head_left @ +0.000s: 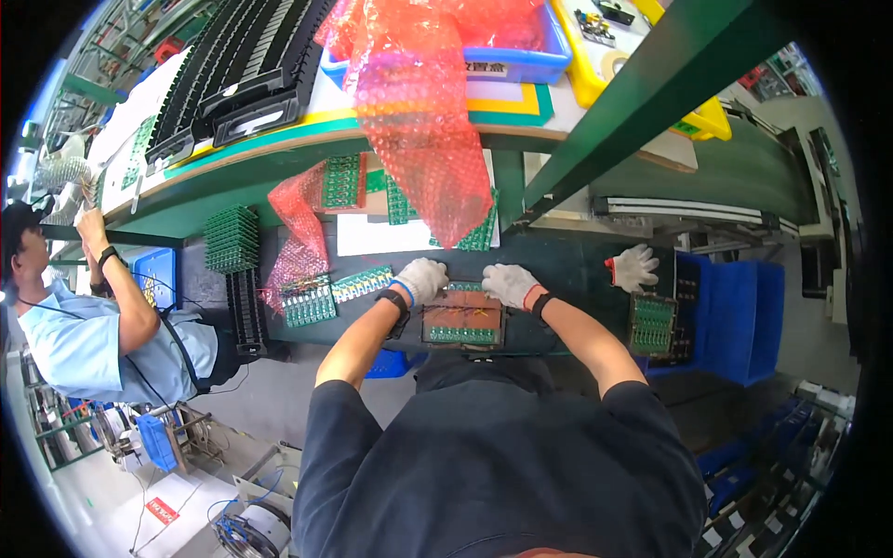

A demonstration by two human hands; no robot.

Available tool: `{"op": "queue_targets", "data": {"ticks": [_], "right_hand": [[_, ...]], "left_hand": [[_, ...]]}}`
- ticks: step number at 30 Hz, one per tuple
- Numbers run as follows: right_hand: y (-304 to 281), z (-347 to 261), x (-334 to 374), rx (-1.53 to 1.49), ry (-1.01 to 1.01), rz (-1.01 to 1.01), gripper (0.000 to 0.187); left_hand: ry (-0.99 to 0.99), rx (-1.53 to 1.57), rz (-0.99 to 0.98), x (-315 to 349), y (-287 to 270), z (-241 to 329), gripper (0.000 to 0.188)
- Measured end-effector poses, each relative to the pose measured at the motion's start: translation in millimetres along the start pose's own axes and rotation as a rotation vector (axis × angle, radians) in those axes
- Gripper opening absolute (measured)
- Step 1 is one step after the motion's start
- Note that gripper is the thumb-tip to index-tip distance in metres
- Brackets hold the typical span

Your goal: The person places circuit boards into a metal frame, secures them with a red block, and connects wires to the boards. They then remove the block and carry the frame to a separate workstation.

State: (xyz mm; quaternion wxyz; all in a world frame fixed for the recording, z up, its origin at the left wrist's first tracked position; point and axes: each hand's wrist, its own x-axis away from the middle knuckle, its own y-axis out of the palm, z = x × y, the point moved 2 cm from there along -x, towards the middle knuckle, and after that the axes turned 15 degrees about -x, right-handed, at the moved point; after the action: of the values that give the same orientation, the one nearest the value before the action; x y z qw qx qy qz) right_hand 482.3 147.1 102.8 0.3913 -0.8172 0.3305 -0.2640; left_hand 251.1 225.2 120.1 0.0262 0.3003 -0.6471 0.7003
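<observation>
A reddish-brown fixture [462, 314] lies on the dark bench before me, with a strip of green circuit boards [468, 288] along its far side and another green strip [462, 335] along its near side. My left hand [423, 280], in a white knit glove, bends its fingers at the far left end of the far strip. At that strip's right end, my gloved right hand [510, 285] has its fingers curled in too. Both hands seem to hold the strip by its ends; the fingertips are partly hidden. Small dark parts cross the fixture's middle.
Left are circuit board panels [309, 302], a board stack [231, 238] and red bubble wrap [298, 228]. Right are a loose glove [634, 268], a board-filled fixture [652, 324] and blue bins [739, 316]. A green post [623, 121] slants overhead. A co-worker [102, 307] works at far left.
</observation>
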Motion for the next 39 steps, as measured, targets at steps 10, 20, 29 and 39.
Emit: {"op": "queue_targets", "data": {"ticks": [10, 20, 29, 39], "right_hand": [[28.9, 7.7, -0.1, -0.116, 0.162, 0.101, 0.021], [22.7, 1.0, -3.6, -0.113, 0.245, 0.165, 0.023], [29.7, -3.4, -4.2, -0.111, 0.278, 0.180, 0.021], [44.0, -12.0, 3.9, -0.119, 0.372, 0.243, 0.017]], "left_hand": [[-0.041, 0.064, 0.039, 8.6, 19.5, 8.5, 0.019], [-0.062, 0.055, 0.098, 15.1, 30.8, 13.0, 0.018], [-0.172, 0.023, 0.168, 8.7, 42.3, 22.6, 0.015], [-0.247, 0.053, 0.270, 14.7, 50.5, 33.6, 0.015]]}}
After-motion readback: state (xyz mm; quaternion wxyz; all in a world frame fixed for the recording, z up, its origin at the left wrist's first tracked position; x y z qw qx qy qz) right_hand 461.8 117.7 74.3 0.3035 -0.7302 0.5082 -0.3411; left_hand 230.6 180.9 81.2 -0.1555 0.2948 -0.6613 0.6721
